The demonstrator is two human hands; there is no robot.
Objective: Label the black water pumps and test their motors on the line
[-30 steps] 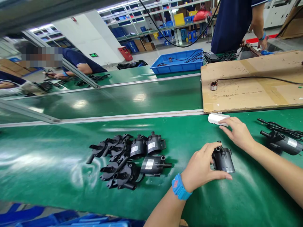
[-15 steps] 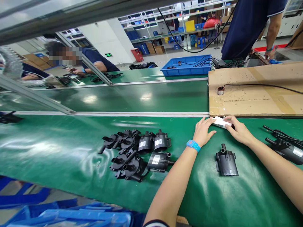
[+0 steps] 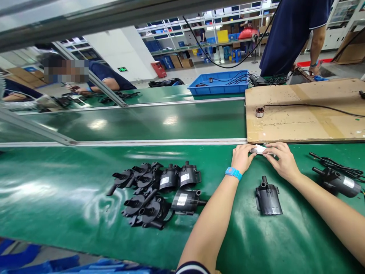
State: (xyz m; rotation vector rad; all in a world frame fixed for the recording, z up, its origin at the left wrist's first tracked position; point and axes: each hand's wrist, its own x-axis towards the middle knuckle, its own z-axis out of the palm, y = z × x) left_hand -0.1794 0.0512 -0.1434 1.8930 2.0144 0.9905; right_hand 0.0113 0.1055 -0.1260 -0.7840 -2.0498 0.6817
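At the foot of the cardboard, both my hands are closed on a small strip of white labels (image 3: 259, 149). My left hand (image 3: 242, 156), with a blue band at the wrist, pinches its left end. My right hand (image 3: 281, 158) grips the right end between thumb and fingers, partly covering it. Just below the hands, one black pump housing (image 3: 268, 198) stands on the green bench with its spout up. Left of my forearm lies a group of black pumps (image 3: 152, 209); some bear white labels (image 3: 181, 199).
A labelled pump (image 3: 335, 180) with coiled black cable lies at the right. Behind my hands, a cardboard sheet (image 3: 302, 129) carries a wired motor coil (image 3: 259, 112). A blue tray (image 3: 218, 89) stands farther back. Two co-workers are across the bench, and a metal frame (image 3: 37, 127) slants at left.
My left fingers, stretched out over the strip before, have closed on its left end. My right hand has shifted its hold along the strip. The whole view has turned slightly.
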